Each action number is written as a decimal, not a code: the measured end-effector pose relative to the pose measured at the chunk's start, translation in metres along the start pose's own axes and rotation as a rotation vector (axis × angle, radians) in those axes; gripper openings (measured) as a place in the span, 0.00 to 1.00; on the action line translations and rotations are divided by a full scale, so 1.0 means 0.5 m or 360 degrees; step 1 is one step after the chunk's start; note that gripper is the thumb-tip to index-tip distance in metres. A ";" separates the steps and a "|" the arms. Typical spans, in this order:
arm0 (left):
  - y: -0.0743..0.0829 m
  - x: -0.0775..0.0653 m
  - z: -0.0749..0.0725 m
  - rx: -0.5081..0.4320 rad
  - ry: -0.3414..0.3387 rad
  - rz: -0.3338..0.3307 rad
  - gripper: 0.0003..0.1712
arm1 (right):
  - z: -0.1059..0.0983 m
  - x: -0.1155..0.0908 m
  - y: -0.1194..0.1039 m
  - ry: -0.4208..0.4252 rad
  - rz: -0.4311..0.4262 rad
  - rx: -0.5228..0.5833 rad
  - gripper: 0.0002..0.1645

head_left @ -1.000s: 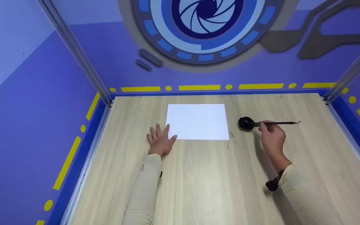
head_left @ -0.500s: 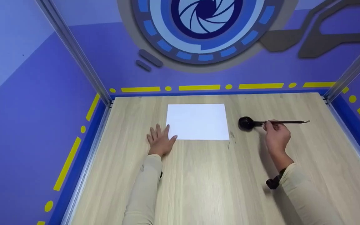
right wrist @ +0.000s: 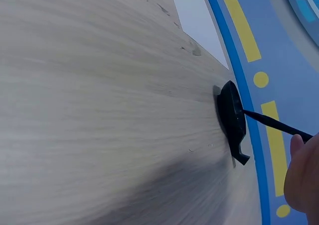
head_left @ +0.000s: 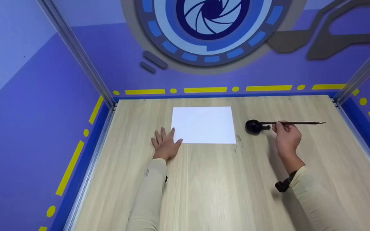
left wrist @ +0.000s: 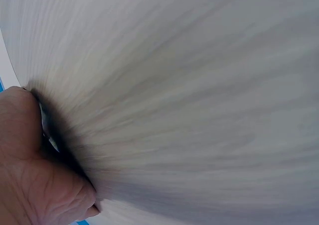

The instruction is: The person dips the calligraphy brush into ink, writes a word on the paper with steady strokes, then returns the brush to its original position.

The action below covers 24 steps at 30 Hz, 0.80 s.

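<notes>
Head view: the left hand (head_left: 166, 148) lies spread at the near left corner of the white paper (head_left: 203, 125), presumably steadying it. Well to the right, the right hand (head_left: 288, 137) pinches a dark brush (head_left: 305, 123), probably so its tip reaches the black dish (head_left: 253, 127); the brush's long axis runs left-right, tip pointing left.

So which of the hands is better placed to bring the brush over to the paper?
Probably the right hand: it holds the brush, its tip at the black handled dish. The left hand rests spread at the near left corner of the white paper.
</notes>
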<state>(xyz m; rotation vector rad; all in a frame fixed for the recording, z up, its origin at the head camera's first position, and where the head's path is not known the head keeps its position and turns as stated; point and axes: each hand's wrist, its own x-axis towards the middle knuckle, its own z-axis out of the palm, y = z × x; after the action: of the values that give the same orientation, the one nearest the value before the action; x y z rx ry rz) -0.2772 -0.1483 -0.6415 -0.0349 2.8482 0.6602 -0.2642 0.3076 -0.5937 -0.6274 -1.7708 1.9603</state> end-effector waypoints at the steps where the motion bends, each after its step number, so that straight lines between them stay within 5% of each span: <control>1: 0.001 -0.001 -0.001 -0.0001 -0.0002 0.0001 0.43 | -0.001 0.001 -0.001 -0.0003 0.0003 0.0029 0.09; 24: -0.001 0.002 -0.001 -0.0003 -0.0023 -0.0017 0.44 | -0.016 0.043 -0.021 -0.0026 0.0074 -0.0061 0.07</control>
<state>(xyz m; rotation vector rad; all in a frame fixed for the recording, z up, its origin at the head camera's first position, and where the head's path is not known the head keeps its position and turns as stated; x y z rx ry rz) -0.2780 -0.1488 -0.6414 -0.0454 2.8315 0.6587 -0.2767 0.3276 -0.5849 -0.6731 -1.8233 1.9716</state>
